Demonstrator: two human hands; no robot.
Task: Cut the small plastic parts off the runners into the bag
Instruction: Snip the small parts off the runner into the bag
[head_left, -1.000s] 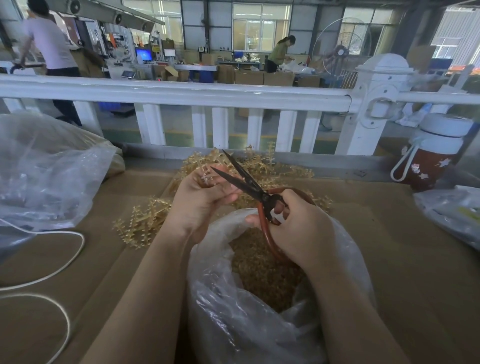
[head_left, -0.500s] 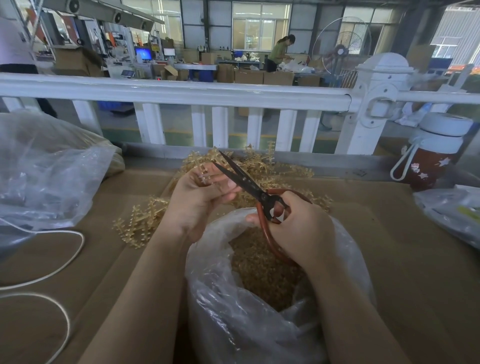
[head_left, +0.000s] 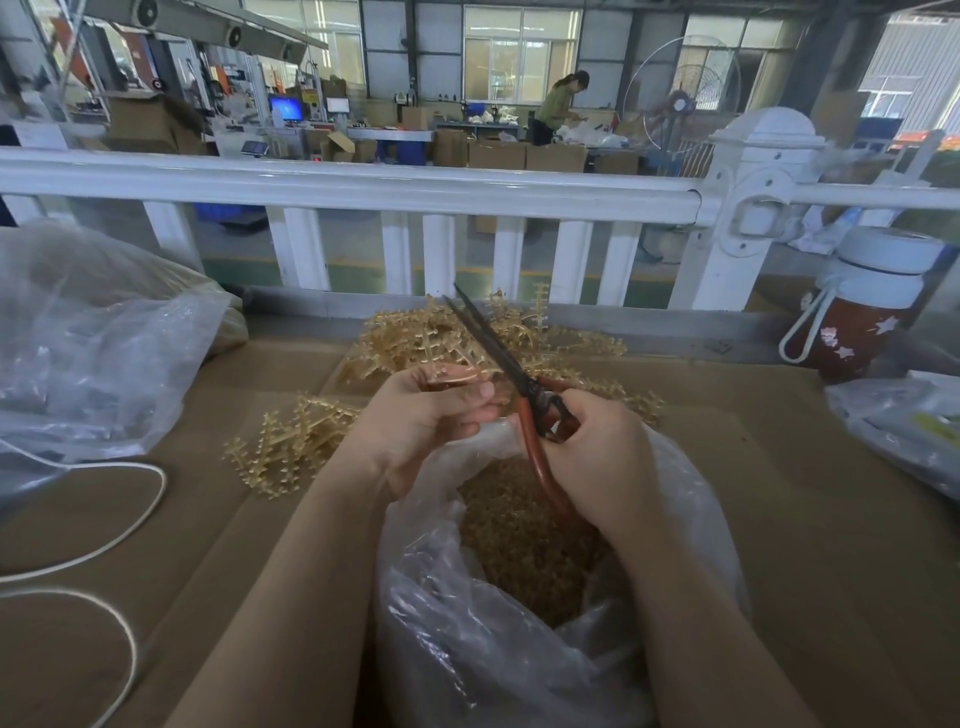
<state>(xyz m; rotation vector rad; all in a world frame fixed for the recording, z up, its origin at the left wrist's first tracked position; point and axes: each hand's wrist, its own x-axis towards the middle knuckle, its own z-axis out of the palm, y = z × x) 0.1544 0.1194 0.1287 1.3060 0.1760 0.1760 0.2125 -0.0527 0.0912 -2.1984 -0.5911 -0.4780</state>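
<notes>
**Head view: scissors closed over an open bag of amber parts**

The head view looks down on a brown cardboard-covered table (head_left: 810, 519), flat and matte, with a white railing (head_left: 363, 189) of square balusters along its far edge. Three clear plastic bags show. The largest, a crinkled film bag (head_left: 78, 353), bulges at the left. The open bag (head_left: 467, 649) sits at the near middle, its glossy wrinkled mouth spread under both hands and filled with small golden-brown plastic parts (head_left: 524, 535), too many and too fine to count. A third, flatter bag (head_left: 898, 431) lies at the right edge.

Two heaps of translucent amber runners lie on the table: a spiky far pile (head_left: 415, 332) behind the hands and a smaller cluster (head_left: 280, 447) just left of the left forearm. A round red bottle (head_left: 862, 317) with a white lid and loop strap stands at the far right. A white cord (head_left: 130, 509) curves across the left side.

The right hand (head_left: 597, 462) is curled around the red handles of one pair of scissors (head_left: 498, 353), whose dark blades lie together, pointing up and away. The left hand (head_left: 426, 415) pinches a short runner piece (head_left: 447, 375) between thumb and fingertips, just beside the blades and above the bag's mouth.
</notes>
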